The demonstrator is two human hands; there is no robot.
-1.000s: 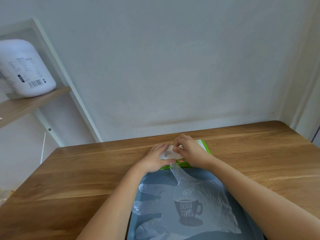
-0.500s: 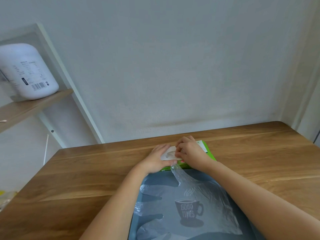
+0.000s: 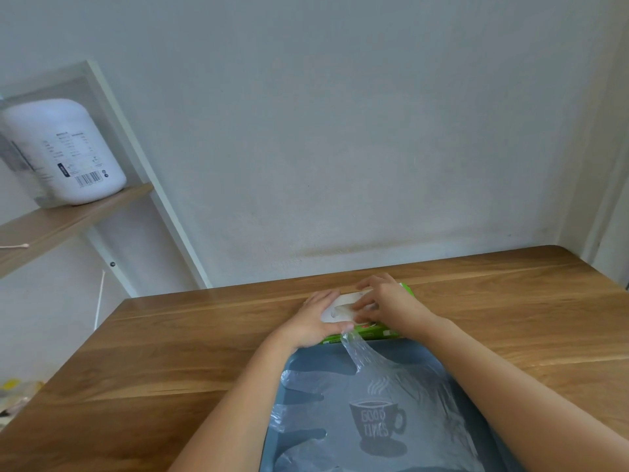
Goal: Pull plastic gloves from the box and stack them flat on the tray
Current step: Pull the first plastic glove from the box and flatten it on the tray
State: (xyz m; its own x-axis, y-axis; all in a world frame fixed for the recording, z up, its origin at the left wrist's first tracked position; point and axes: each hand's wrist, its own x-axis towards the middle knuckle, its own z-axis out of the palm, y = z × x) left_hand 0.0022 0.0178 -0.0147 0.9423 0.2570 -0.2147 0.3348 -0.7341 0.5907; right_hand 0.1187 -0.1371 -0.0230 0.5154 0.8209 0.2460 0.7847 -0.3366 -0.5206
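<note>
Wooden bench (image 3: 170,352) against a plain pale wall. Item 1: glove box (image 3: 374,333), green with a white top panel, lying flat just beyond the far edge of the tray (image 3: 299,356), its long axis running left to right across the person's front. Opening (image 3: 340,310): a slot in the white panel, between the two hands and directly under the right fingertips. Right hand (image 3: 388,301): nearer the slot, fingers (image 3: 366,306) curled down into it in a pinching pose; whether they have hold of any film cannot be told. Left hand (image 3: 313,321): clasps the left end of the box, fingers (image 3: 320,299) over the top, thumb along the near edge, steadying it. Item 2: gloves (image 3: 391,403), clear plastic, spread flat on the tray, finger shapes pointing left; one twisted tail of film rises to the box's near edge by the left thumb. Tray: blue-grey, printed with a cup and "GOOD TIMES", directly on the near side of the box, so a pull toward the body should carry a glove over it. Periphery: wooden shelf (image 3: 68,219) at left, bearing a white labelled canister (image 3: 64,151) and a cotton swab (image 3: 15,246).
</note>
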